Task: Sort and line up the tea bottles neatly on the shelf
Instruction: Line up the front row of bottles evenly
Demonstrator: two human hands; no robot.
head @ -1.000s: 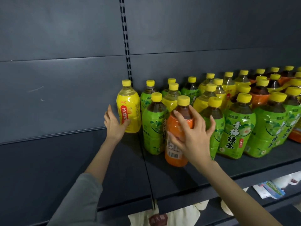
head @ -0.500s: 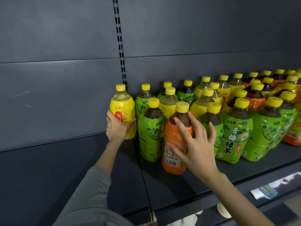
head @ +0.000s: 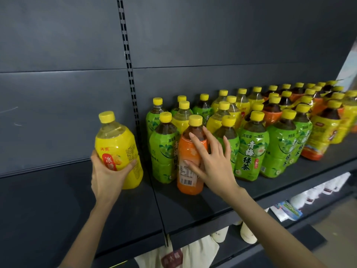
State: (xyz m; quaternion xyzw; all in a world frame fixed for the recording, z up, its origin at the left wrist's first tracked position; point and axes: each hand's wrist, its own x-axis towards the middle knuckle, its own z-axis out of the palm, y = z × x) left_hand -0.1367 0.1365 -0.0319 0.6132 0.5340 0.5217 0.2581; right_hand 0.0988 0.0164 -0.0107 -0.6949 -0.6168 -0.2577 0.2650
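My left hand (head: 107, 176) grips a yellow-label tea bottle (head: 119, 149) with a yellow cap, held upright at the left end of the dark shelf (head: 58, 209), apart from the group. My right hand (head: 210, 163) wraps around the front of an orange-label bottle (head: 188, 157) standing at the front of the cluster, fingers spread over its shoulder and label. Just behind and beside it stand green-label bottles (head: 251, 149) mixed with more yellow and orange ones (head: 270, 115), all yellow-capped, stretching to the right along the shelf.
A slotted upright (head: 128, 74) runs down the dark back panel between two shelf sections. The left shelf section holds only the bottle in my hand. A lower shelf shows white packets (head: 286, 210) and cloth bags (head: 195, 254).
My left hand closed on the yellow bottle and pulled it left and toward me, away from the cluster. My right hand stays on the orange bottle. The view moved closer.
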